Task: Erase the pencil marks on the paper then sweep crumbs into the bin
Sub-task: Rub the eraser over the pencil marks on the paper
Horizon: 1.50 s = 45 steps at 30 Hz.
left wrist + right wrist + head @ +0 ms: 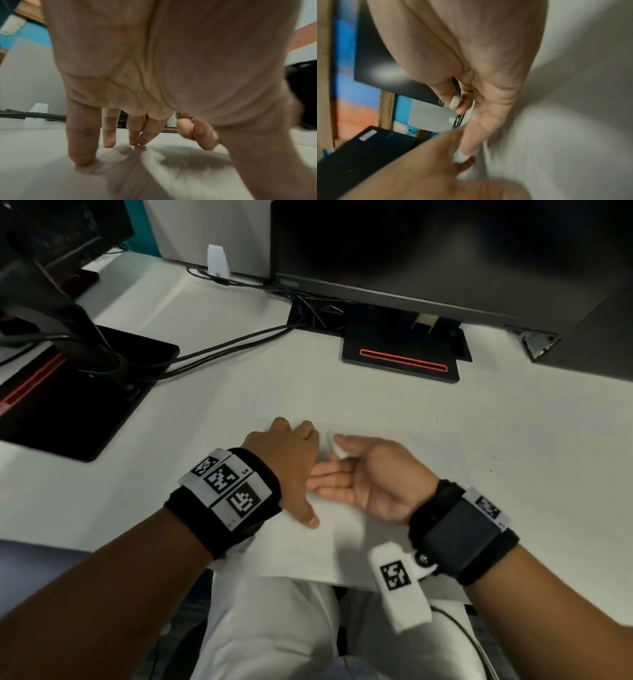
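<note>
1. The right hand (pixel 373 477) has its fingertips hidden under the left hand (pixel 287 460).
2. The eraser (pixel 455 102) is mostly covered by thumb and finger.
3. The paper (pixel 342 542) blends into the white desk (pixel 222 392); pencil marks are too faint to tell.
4. Both wrist views are motion-blurred.
5. The monitor (pixel 445 251) is cut off at the top edge.

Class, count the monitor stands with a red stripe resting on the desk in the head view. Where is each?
2. One monitor stand sits under the large monitor at centre back; the other monitor stand is at the left edge. Others may lie out of view.
</note>
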Each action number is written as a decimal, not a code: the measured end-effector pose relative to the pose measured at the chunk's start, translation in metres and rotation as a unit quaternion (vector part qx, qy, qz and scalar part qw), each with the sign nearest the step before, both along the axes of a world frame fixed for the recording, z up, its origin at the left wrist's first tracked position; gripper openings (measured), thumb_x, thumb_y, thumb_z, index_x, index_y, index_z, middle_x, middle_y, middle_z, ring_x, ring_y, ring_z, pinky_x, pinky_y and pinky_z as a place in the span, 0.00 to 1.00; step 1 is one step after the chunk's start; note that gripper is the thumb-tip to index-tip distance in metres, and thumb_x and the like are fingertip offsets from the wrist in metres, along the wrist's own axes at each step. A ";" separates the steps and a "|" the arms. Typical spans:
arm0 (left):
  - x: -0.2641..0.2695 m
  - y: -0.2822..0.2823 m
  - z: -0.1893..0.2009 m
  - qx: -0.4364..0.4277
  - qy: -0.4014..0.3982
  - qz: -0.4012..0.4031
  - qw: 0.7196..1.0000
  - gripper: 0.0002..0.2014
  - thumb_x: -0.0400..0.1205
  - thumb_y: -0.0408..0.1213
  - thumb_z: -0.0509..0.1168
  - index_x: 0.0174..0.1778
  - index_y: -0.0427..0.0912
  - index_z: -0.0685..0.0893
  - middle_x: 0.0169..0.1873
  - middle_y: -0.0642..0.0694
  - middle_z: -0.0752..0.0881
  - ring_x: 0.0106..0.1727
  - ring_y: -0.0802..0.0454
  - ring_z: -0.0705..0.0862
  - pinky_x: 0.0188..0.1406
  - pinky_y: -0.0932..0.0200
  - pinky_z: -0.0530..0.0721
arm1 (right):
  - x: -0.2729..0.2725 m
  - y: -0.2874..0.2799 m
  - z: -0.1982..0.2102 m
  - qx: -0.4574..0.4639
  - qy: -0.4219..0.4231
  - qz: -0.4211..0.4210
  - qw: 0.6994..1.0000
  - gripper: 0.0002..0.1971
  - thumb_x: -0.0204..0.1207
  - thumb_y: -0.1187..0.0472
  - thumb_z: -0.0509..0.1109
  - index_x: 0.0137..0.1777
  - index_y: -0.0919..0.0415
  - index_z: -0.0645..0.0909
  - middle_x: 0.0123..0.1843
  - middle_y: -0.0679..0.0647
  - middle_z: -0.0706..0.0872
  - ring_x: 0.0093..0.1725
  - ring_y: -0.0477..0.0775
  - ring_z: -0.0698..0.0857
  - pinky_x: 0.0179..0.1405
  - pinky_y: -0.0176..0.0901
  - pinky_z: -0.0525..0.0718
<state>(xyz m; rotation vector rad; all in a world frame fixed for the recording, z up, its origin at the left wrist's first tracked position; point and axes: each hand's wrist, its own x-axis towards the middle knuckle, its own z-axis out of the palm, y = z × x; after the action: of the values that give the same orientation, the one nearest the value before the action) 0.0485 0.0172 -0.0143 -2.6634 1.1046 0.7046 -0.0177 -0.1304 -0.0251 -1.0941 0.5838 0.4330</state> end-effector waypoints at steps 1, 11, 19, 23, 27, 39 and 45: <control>0.001 0.003 0.001 -0.001 0.010 -0.003 1.000 0.56 0.59 0.68 0.80 0.77 0.42 0.65 0.73 0.53 0.67 0.74 0.45 0.67 0.43 0.50 0.76 | 0.001 0.003 -0.008 0.049 0.008 0.012 0.999 0.16 0.88 0.55 0.61 0.58 0.71 0.78 0.47 0.71 0.89 0.44 0.64 0.92 0.46 0.53 0.93; -0.003 0.025 -0.002 -0.014 0.034 0.017 0.999 0.66 0.65 0.68 0.77 0.87 0.37 0.47 0.88 0.46 0.42 0.88 0.49 0.42 0.79 0.39 0.69 | -0.005 -0.118 -0.004 0.035 -0.132 -0.416 0.899 0.15 0.86 0.57 0.61 0.38 0.59 0.76 0.70 0.69 0.84 0.60 0.64 0.90 0.59 0.55 0.89; -0.012 0.022 -0.009 -0.047 0.026 0.010 0.998 0.64 0.62 0.73 0.75 0.84 0.39 0.54 0.88 0.47 0.45 0.87 0.47 0.44 0.78 0.42 0.70 | -0.019 -0.036 -0.014 0.043 -0.004 -0.042 0.998 0.22 0.87 0.56 0.58 0.48 0.76 0.84 0.61 0.76 0.86 0.61 0.70 0.88 0.63 0.58 0.85; -0.020 0.028 -0.009 -0.048 0.026 0.014 0.998 0.66 0.63 0.75 0.73 0.86 0.39 0.49 0.88 0.47 0.43 0.87 0.47 0.43 0.78 0.41 0.70 | 0.000 -0.111 -0.012 0.028 -0.076 -0.332 0.940 0.14 0.86 0.57 0.60 0.41 0.62 0.78 0.52 0.66 0.86 0.50 0.64 0.93 0.51 0.55 0.92; -0.022 0.024 -0.008 -0.060 0.031 0.026 0.997 0.66 0.63 0.72 0.75 0.87 0.43 0.47 0.87 0.48 0.43 0.87 0.47 0.43 0.75 0.40 0.72 | -0.014 -0.119 -0.007 -0.008 -0.105 -0.327 0.939 0.12 0.85 0.56 0.64 0.43 0.63 0.78 0.58 0.66 0.86 0.64 0.67 0.88 0.58 0.54 0.89; -0.018 0.026 -0.008 -0.036 0.048 0.042 0.997 0.69 0.64 0.70 0.76 0.87 0.49 0.36 0.87 0.52 0.37 0.87 0.51 0.38 0.81 0.39 0.65 | -0.040 -0.164 -0.010 0.042 -0.113 -0.426 0.897 0.19 0.87 0.52 0.59 0.35 0.58 0.75 0.68 0.65 0.84 0.65 0.65 0.87 0.51 0.53 0.91; -0.006 0.042 -0.008 -0.029 0.051 0.052 0.997 0.72 0.60 0.72 0.77 0.87 0.52 0.35 0.87 0.54 0.36 0.87 0.53 0.38 0.83 0.40 0.61 | -0.062 -0.087 -0.009 0.090 -0.075 -0.159 0.980 0.26 0.86 0.54 0.58 0.34 0.67 0.88 0.61 0.70 0.87 0.66 0.67 0.84 0.69 0.57 0.82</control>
<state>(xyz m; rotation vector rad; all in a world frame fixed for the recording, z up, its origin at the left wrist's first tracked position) 0.0421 0.0597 -0.0226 -2.7794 1.0314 0.8497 -0.0794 -0.2172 -0.0340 -0.8341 0.5633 0.1201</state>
